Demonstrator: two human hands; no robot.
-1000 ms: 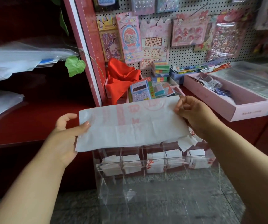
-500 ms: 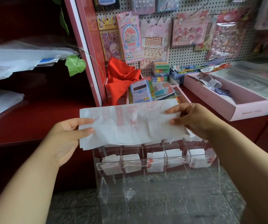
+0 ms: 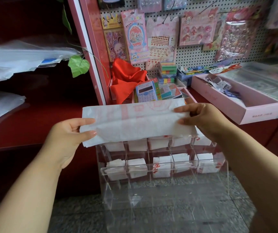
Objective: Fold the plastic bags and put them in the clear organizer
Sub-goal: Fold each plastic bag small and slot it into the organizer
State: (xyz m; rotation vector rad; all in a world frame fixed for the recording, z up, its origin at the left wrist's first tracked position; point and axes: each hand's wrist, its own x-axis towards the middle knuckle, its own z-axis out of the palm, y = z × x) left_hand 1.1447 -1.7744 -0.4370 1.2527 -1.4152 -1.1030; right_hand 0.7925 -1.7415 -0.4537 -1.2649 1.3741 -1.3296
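While stretched flat from left to right above the clear organizer (image 3: pixel 165 169), held at both short ends: white plastic bag (image 3: pixel 135 123), left hand (image 3: pixel 71 133) pinching the left end, right hand (image 3: pixel 200 118) pinching the right. Long axis across, both equally near. Red print faint, not readable.

A small stationery shop — sticker packs (image 3: pixel 198 29) hang on a pegboard (image 3: pixel 193 54), a calculator (image 3: pixel 146 92) and pink display tray (image 3: pixel 235 100) beneath.
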